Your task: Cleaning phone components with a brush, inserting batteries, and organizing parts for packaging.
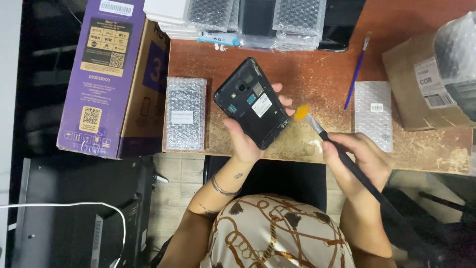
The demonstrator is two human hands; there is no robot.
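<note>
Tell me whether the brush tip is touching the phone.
No: the brush tip hangs just right of the phone, apart from it.

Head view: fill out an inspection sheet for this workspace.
Surface: worn reddish-brown desk, scuffed pale along the near edge.
Job's things: black phone with back cover off; black-handled brush, orange bristles beside the phone.
Clutter: bubble-wrapped packs, another brush with a blue handle, brown parcel, purple carton.
Grippers: left hand holds the phone; right hand grips the brush.
Cables: white cable at lower left.
Surroundings: black chair seat, tiled floor.
</note>
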